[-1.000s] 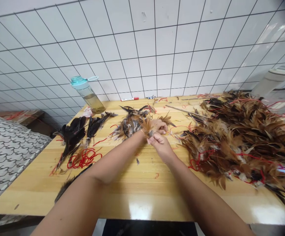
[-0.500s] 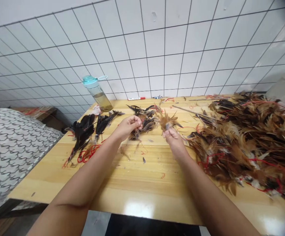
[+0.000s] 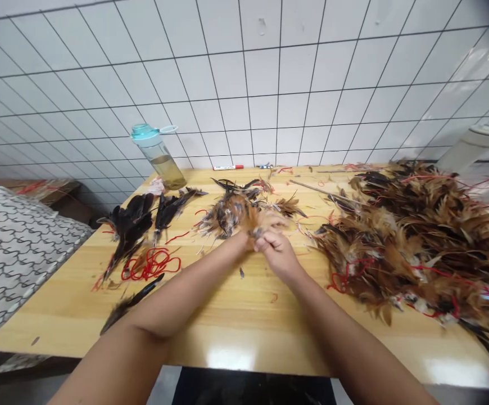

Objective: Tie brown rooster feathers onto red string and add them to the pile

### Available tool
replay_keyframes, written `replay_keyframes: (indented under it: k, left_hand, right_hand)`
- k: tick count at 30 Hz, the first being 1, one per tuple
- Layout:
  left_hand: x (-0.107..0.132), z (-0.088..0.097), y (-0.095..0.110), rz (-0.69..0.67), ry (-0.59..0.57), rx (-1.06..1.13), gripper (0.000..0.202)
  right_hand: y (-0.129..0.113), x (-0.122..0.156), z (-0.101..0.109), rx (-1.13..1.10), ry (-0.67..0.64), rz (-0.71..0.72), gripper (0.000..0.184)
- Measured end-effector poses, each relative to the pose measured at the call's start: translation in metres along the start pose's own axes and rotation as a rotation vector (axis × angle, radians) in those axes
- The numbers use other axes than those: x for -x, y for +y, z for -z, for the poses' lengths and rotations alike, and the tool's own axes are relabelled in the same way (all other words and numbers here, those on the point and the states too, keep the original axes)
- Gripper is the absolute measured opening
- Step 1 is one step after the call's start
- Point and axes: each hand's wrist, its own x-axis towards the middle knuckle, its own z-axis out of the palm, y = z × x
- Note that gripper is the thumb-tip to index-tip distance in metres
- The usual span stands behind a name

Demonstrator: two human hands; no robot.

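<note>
Centre of the frame, two hands, close together: left hand [image 3: 265, 224], motion-blurred and partly hidden behind the right hand [image 3: 276, 253], both narrowly pinching one brown feather tuft [image 3: 250, 222]; its base is hidden by the fingers. Just behind lies one mottled feather bunch [image 3: 227, 218]. Right of the hands: one large feather heap [image 3: 404, 242], cut off by the frame's right edge, strands uncountable, red string running through it. Left of centre: two dark feather bunches [image 3: 130, 225], one red string tangle [image 3: 149, 264], one loose dark feather [image 3: 130, 304]. Far edge: one water bottle [image 3: 158, 157], teal-capped, and one red-capped marker [image 3: 227, 167]. All lie on a varnished wooden table [image 3: 227, 343], before a white tiled wall [image 3: 244, 84]. Lower left: one patterned cloth [image 3: 17, 242], cut off.
</note>
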Motion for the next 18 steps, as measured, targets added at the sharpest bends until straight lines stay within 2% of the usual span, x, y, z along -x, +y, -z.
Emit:
replay_keyframes:
  k: [3,7,9,11,14,16,17,18]
  left_hand:
    - [-0.03,-0.02,-0.011,-0.117,-0.116,-0.001,0.014]
    - [-0.052,-0.039,-0.017,-0.191,-0.148,0.015,0.023]
    - [-0.055,-0.047,-0.013,-0.2,-0.171,0.022,0.022]
    - [-0.054,-0.051,-0.006,-0.189,-0.158,0.028,0.01]
    - [-0.05,-0.042,-0.002,-0.149,-0.072,0.042,0.008]
    - [-0.044,-0.023,-0.004,-0.112,0.008,0.097,0.009]
    - [-0.039,-0.012,-0.006,-0.053,0.082,0.246,0.012]
    - [-0.034,0.0,-0.009,-0.022,0.125,0.295,0.017]
  right_hand:
    - [-0.004,0.001,-0.001,0.011,0.047,-0.014,0.035]
    - [-0.01,-0.001,0.008,-0.026,0.145,-0.025,0.035]
    - [-0.015,-0.001,0.007,-0.02,0.105,0.003,0.036]
    - [-0.02,0.001,0.004,-0.006,0.039,0.048,0.036]
    - [-0.023,0.002,0.002,0.026,0.012,0.067,0.035]
    - [-0.021,0.001,0.006,0.049,0.046,0.064,0.035]
    - [-0.02,-0.001,0.009,0.058,0.07,0.066,0.035]
    - [-0.018,-0.002,0.012,0.063,0.092,0.07,0.035]
